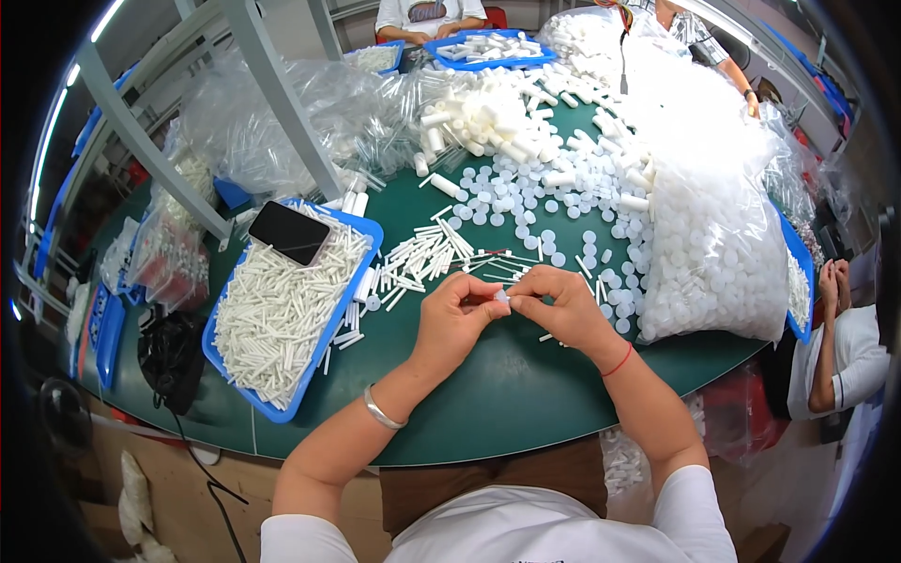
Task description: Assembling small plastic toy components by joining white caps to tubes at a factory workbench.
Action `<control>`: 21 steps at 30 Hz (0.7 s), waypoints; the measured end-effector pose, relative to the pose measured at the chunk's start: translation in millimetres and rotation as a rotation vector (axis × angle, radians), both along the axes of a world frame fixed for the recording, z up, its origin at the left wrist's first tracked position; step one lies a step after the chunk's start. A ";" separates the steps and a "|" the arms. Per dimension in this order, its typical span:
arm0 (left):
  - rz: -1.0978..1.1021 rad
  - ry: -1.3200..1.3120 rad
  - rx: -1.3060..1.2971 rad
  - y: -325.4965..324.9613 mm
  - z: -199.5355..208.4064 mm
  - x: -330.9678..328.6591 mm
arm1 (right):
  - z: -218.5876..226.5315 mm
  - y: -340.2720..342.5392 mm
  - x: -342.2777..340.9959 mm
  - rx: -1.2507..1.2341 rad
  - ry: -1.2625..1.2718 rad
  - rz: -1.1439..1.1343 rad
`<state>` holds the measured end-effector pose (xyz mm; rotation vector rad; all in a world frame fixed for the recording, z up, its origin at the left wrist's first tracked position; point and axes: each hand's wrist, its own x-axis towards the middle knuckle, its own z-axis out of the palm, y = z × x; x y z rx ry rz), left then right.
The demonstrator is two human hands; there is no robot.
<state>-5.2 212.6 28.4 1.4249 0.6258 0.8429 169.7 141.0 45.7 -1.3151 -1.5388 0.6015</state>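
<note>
Both hands meet over the green table's middle. My left hand [452, 319], with a silver bangle on its wrist, is closed, thumb and fingers pinching a small translucent white cap [502, 296]. From the other side my right hand [560, 305], a red string round its wrist, pinches the same cap; whether it also holds a thin part is too small to tell. Just beyond the fingers lie several thin wired pieces [497, 262] with white ends. A heap of short white sticks [427, 251] is to their left, and loose translucent round caps [521, 192] are scattered beyond and to the right.
A blue tray [293, 405] of white sticks stands at left, a black phone [289, 233] on top. At right a big clear bag [713, 272] bulges with caps. White cylinders [488, 113] pile up at the back. Grey metal posts [282, 103] rise at left. Other people sit around the table.
</note>
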 end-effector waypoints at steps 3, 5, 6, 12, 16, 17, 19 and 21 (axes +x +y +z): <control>0.018 0.170 0.288 2.9 2.6 3.9 | -4.4 0.3 2.2 -0.038 0.031 -0.008; 0.006 0.180 0.378 4.5 5.1 7.1 | -6.5 1.6 3.9 -0.061 0.038 -0.021; -0.037 0.210 0.362 10.0 5.3 9.2 | -7.1 2.9 5.6 -0.048 -0.001 -0.059; -0.054 0.440 0.869 91.6 21.0 15.6 | 0.9 8.8 15.6 -0.012 0.010 -0.325; -0.141 0.728 1.140 141.9 -1.4 5.8 | 2.9 12.7 22.7 -0.127 0.382 -0.366; -0.137 0.720 1.160 144.9 0.1 9.9 | 0.5 13.3 27.2 -0.137 0.464 -0.338; -0.118 0.713 1.151 145.2 2.1 11.1 | -0.7 12.1 27.9 -0.140 0.538 -0.334; -0.096 0.662 1.118 144.1 6.1 10.9 | 1.2 12.2 28.3 -0.139 0.610 -0.327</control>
